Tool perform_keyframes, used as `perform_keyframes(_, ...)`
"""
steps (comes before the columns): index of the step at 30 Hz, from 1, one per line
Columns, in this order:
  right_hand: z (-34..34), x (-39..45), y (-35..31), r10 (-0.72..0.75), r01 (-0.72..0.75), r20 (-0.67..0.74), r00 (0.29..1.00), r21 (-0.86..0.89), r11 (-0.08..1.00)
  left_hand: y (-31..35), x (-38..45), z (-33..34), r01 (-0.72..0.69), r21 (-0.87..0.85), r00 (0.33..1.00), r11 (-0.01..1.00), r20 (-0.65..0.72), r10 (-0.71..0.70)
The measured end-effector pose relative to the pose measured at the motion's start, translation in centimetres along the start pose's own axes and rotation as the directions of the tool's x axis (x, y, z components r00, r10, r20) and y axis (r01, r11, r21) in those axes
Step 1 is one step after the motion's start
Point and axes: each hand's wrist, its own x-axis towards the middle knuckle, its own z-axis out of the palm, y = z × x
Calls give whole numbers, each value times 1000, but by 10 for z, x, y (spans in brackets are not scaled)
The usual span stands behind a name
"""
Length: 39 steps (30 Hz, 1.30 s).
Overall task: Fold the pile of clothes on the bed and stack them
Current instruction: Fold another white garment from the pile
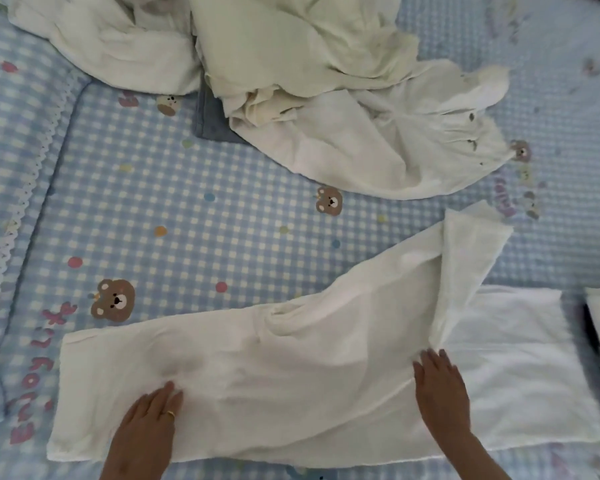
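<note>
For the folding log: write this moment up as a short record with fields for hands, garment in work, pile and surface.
left hand: left hand lies flat with straight fingers on the white garment
right hand: right hand lies flat on the same garment, fingers straight
garment in work: spread across the near bed, one part turned up at the right
pile: unfolded pale clothes heaped at the far side
other cloth: grey-blue cloth partly under the pile
surface: blue checked sheet with bear prints

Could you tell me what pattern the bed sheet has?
The bed sheet is blue-and-white gingham with brown cartoon bears and coloured dots, seen in the head view.
</note>
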Motion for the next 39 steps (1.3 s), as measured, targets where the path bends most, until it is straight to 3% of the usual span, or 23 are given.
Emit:
perform_keyframes(3,-17,43,1,86,-78,-53,995,140,987,66,46,-9,-122,17,990,992,-76,123)
perform_keyframes(7,-22,96,-6,157,-156,13,988,197,968,159,123,-18,-272,-85,954,959,-154,257)
perform_keyframes(8,-21,107,-6,166,-169,32,986,206,964,178,142,-19,-262,-88,960,961,-125,250)
perform_keyframes(11,-14,132,-3,169,-170,25,985,255,952,211,192,-12,-152,-22,979,988,138,153)
perform_keyframes(13,-11,146,6,215,-203,-1,977,316,927,224,215,0,-98,13,976,995,198,93)
perform_keyframes(15,-11,162,20,294,-265,-29,955,356,896,238,235,7,-41,-44,978,998,201,49)
perform_keyframes(18,-15,185,45,347,-286,-81,934,411,866,262,266,16,125,-267,964,956,261,-53)
perform_keyframes(20,-19,192,67,468,-332,-90,879,591,736,286,291,18,218,-378,943,900,320,-94)
perform_keyframes(22,-21,187,97,637,-409,-11,771,757,509,306,312,17,272,-434,917,859,387,-95)
perform_keyframes(24,-12,171,139,738,-476,115,665,826,300,325,327,18,292,-434,886,852,459,-69)
perform_keyframes(27,13,133,191,753,-553,332,567,832,50,347,343,23,325,-447,862,833,503,-66)
perform_keyframes(30,26,109,222,715,-543,456,530,830,-127,374,358,24,361,-498,867,788,491,-87)
perform_keyframes(33,25,99,242,693,-455,473,544,860,-230,400,374,25,204,-396,888,895,460,1)
perform_keyframes(36,30,64,256,667,-348,547,505,837,-423,425,383,25,79,-293,884,953,463,69)
perform_keyframes(39,39,27,274,633,-303,624,459,779,-549,454,379,34,1,-263,825,965,545,148)
